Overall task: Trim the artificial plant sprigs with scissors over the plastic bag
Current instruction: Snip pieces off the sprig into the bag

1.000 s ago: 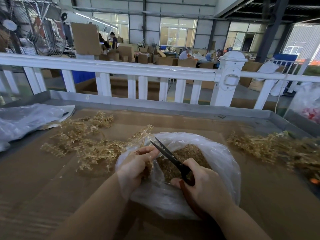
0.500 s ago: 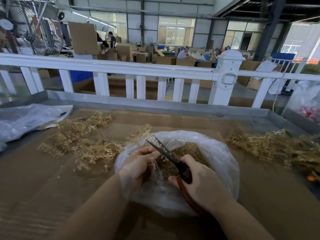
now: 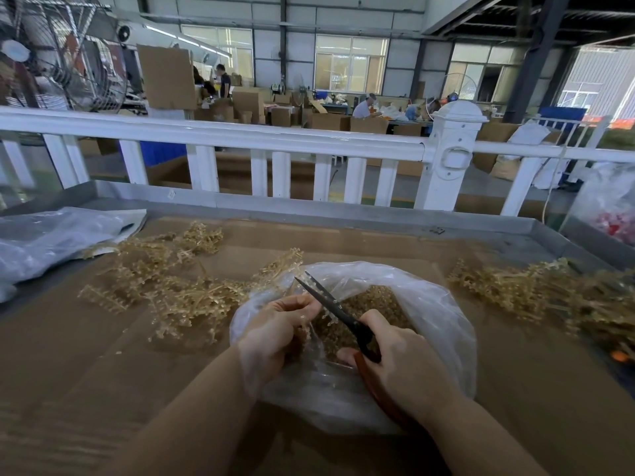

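Left pile of sprigs (image 3: 161, 290) waits on the cardboard surface (image 3: 86, 365). Left hand (image 3: 278, 333) pinches a sprig over the plastic bag (image 3: 443, 324); right hand (image 3: 409, 369) grips the scissors (image 3: 331, 307), fingers curled. Best to cut low over the bag mouth. White railing (image 3: 240, 135), warehouse behind.

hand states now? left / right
Left hand: closed, pinching a sprig over the plastic bag.
Right hand: closed, gripping the scissors.

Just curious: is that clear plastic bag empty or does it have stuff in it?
Not empty: the plastic bag holds a heap of tan trimmings.
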Demonstrator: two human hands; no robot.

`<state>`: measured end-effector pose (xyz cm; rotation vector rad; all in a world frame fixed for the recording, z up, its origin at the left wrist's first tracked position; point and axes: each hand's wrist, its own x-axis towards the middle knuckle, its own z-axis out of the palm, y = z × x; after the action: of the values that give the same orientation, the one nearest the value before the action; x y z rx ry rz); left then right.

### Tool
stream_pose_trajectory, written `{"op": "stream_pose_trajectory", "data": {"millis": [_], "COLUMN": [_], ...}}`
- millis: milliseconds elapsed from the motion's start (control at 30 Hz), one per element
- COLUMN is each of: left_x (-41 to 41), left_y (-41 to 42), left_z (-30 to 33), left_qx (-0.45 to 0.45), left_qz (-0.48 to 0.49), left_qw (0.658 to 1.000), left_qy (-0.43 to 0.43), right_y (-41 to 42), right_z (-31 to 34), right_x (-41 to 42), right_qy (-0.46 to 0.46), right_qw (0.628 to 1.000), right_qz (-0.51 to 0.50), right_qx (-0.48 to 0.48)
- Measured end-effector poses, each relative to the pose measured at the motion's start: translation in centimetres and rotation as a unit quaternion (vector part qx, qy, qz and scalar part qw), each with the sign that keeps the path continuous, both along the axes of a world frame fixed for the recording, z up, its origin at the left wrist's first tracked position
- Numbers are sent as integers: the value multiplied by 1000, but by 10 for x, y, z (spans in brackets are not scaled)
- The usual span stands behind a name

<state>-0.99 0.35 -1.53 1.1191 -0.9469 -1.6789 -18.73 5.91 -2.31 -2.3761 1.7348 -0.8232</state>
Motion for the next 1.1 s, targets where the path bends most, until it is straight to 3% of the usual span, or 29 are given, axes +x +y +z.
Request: {"op": "stream_pose_trajectory", "data": {"millis": [1100], "left_x": [2], "left_y": [3], "left_z": [-3], "left_qx": [-27], "left_qz": [-30], "left_qw": [999], "left_qy": [-8], "right_y": [-1], "right_z": [-3], "right_x": [3], "right_qy": [-22], "right_qw": [1000], "right_qz": [5], "right_qx": [4]}}
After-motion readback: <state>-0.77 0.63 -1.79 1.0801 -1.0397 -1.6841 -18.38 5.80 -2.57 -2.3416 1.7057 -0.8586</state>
